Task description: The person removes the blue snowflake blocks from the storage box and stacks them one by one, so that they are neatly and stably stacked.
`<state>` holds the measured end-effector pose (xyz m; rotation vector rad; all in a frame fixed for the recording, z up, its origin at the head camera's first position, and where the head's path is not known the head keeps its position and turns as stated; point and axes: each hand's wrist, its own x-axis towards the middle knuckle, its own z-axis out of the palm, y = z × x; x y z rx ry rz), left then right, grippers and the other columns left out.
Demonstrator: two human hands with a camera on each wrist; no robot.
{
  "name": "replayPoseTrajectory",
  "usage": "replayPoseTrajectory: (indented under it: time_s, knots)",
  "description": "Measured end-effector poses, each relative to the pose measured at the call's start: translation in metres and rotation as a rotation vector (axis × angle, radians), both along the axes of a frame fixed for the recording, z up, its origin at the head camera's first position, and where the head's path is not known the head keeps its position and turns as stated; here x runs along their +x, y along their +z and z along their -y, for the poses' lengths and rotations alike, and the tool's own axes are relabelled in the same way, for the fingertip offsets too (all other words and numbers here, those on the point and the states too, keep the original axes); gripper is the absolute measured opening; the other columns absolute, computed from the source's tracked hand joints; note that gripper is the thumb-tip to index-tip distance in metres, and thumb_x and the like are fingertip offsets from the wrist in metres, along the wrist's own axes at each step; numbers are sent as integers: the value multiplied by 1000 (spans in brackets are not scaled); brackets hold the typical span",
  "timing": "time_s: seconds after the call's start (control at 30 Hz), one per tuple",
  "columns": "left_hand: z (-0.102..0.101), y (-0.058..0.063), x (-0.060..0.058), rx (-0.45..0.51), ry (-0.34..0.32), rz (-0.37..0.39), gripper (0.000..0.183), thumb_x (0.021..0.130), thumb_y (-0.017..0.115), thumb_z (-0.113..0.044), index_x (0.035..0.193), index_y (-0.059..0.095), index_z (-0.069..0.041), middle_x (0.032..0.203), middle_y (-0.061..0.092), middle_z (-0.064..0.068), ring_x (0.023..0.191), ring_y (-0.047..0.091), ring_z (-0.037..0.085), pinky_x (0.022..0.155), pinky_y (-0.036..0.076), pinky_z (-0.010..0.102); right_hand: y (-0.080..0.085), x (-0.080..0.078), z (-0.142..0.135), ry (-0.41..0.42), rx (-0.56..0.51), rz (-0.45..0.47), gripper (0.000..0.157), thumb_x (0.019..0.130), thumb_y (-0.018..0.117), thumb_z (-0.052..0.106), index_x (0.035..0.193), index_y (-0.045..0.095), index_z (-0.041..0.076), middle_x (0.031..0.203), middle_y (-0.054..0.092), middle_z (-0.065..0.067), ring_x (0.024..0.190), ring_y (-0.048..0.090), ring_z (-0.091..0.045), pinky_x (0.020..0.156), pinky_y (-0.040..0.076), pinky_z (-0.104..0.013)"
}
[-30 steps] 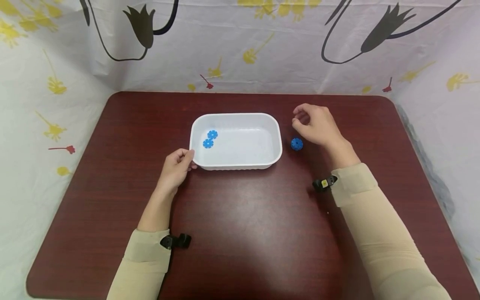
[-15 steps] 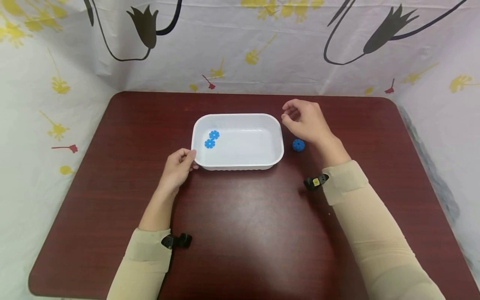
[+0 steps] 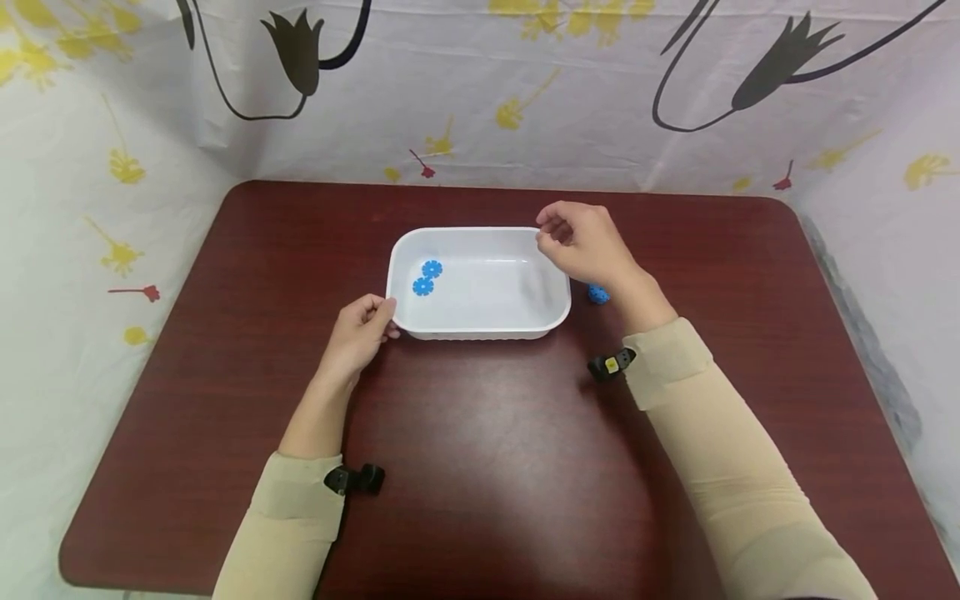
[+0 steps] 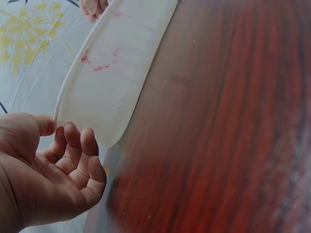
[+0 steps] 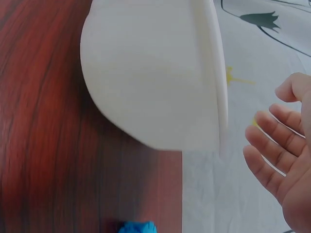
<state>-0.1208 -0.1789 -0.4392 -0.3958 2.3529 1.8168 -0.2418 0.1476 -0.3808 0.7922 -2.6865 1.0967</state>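
Observation:
A white plastic tub (image 3: pixel 480 323) with rounded corners stands toward the back of the table. Inside it, at the left, lie two flat blue snowflake-shaped discs (image 3: pixel 427 278) side by side. My left hand (image 3: pixel 358 333) pinches the tub's left rim, its thumb on top and fingers curled under; the left wrist view shows this hand (image 4: pixel 63 170) at the tub's outer wall. My right hand (image 3: pixel 588 243) hovers over the tub's back right corner, fingers loosely bent. Nothing shows between the fingers of this hand (image 5: pixel 282 150) in the right wrist view.
Right of the tub, partly hidden by my right wrist, sits a blue notched ball-like piece (image 3: pixel 598 294), cut off at the bottom of the right wrist view. The dark red wooden table (image 3: pixel 480 442) meets a white patterned sheet (image 3: pixel 480 92) at the back.
My right hand has moved left from above the blue ball-like piece to the tub's back right corner, its forearm now covering part of that piece. The left hand keeps its grip.

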Motion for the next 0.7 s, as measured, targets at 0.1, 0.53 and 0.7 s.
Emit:
replayPoseTrajectory:
  time_s: [0.1, 0.53, 0.7]
  knots:
    - [1, 0, 0, -7, -6, 4, 35, 106, 53, -27, 108, 60, 7, 81, 64, 5, 75, 64, 13, 75, 51, 27, -1, 0, 7, 21, 5, -13, 17, 88, 65, 10, 100, 70, 0, 88, 70, -8, 79, 67, -20, 70, 51, -31]
    - [-2, 1, 0, -26, -18, -29, 31, 108, 50, -22, 105, 58, 7, 83, 65, 10, 77, 63, 16, 76, 52, 28, -2, 3, 26, 86, -8, 27, 19, 87, 65, 7, 101, 70, -4, 89, 70, -11, 82, 68, -22, 71, 55, -38]
    - [-3, 3, -1, -42, -46, -45, 30, 108, 48, -20, 104, 57, 9, 85, 65, 12, 79, 61, 19, 77, 51, 29, -2, 3, 32, 94, 0, 36, 19, 87, 65, 8, 101, 70, -4, 90, 70, -10, 83, 67, -22, 72, 55, -38]
